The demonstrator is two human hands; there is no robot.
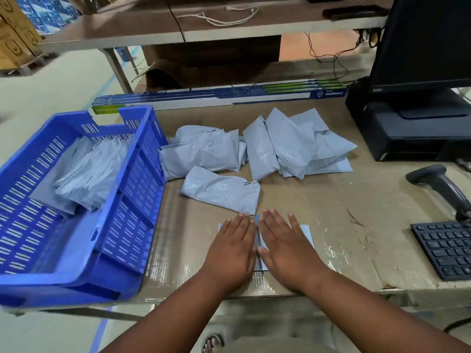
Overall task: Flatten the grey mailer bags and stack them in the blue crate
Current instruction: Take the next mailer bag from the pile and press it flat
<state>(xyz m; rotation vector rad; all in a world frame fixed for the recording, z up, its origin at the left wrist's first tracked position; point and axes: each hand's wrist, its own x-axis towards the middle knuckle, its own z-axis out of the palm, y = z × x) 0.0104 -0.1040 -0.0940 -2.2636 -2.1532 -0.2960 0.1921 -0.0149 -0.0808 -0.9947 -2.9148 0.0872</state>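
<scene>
A grey mailer bag (304,233) lies flat on the cardboard-covered table near the front edge, mostly hidden under my hands. My left hand (233,247) and my right hand (288,247) press on it side by side with straight fingers. Just beyond my fingertips lies another crumpled mailer bag (220,189). Behind it sits a loose pile of several crumpled mailer bags (280,146). The blue crate (122,225) stands at the left and holds a stack of flattened mailer bags (86,174).
A black keyboard (446,248) and a barcode scanner (441,187) lie at the right edge. A monitor (423,47) on its stand is at back right. Long blue-and-white boxes (219,96) run along the back of the table. A shelf is overhead.
</scene>
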